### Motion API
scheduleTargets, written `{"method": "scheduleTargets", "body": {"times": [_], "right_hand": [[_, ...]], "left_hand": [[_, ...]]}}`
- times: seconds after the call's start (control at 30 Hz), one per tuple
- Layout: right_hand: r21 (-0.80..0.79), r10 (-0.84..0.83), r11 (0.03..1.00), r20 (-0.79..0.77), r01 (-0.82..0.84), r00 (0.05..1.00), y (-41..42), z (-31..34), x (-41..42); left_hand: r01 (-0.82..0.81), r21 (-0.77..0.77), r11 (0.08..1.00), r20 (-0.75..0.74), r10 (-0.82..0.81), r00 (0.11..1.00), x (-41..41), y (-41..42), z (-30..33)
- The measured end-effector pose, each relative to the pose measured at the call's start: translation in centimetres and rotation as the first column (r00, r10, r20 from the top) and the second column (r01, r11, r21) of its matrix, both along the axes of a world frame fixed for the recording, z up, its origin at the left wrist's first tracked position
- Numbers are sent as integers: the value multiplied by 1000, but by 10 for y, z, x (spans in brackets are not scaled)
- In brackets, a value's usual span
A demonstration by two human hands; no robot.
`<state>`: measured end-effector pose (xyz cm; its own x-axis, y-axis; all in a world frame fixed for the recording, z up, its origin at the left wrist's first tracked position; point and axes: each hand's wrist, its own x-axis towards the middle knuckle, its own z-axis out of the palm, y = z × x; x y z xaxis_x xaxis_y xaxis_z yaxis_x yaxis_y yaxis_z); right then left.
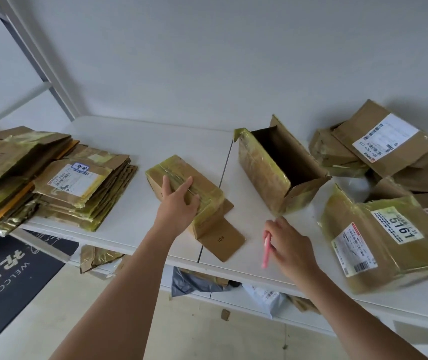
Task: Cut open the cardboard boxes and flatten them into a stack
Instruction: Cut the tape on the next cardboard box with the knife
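white counter against a plain wall: left hand lies flat-fingered on the taped box at centre, right hand pinches a pink cutter; box looks light, stiff, tape-slick, best steadied from above, clear of the seam.

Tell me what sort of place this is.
Probably a parcel-handling or storage room: used shipping boxes with courier labels, a stack of flattened cardboard on a white table, and metal shelving at the left.
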<state>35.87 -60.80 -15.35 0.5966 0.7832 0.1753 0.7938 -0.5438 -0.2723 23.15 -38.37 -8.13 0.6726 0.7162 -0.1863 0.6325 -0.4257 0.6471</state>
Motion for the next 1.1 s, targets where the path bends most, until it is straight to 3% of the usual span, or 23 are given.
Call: {"method": "scheduleTargets", "body": {"times": [0.07,0.13,0.23,0.37,0.47,0.57,0.67,0.83,1.1], "right_hand": [[315,-46,945,-121,83,992,6,12,-5],[563,-26,813,-219,148,975,18,28,-6],[702,48,676,-344,223,938,44,61,-5],[712,337,618,-622,333,707,78,88,-12],[662,388,674,-694,327,606,93,83,-20],[601,308,740,-702,302,642,94,65,-25],[588,292,757,-696,287,656,94,59,-21],[592,324,777,-667,213,671,96,56,-17],[572,365,820,-525,2,769,101,55,-17]], "left_hand": [[40,13,999,-16,-40,999,-6,-9,4],[90,20,996,-38,-89,995,-11,-24,7],[176,52,983,-95,-170,981,-18,-56,10],[253,115,960,-108,-241,964,-26,-80,5],[207,137,969,35,-214,976,-29,-72,1],[-28,115,993,244,-1,970,-29,-56,-5],[-199,176,964,261,149,954,-19,-43,-15],[-199,-198,960,415,266,870,1,-47,-30],[-240,-255,937,457,336,824,1,-46,-39]]}}
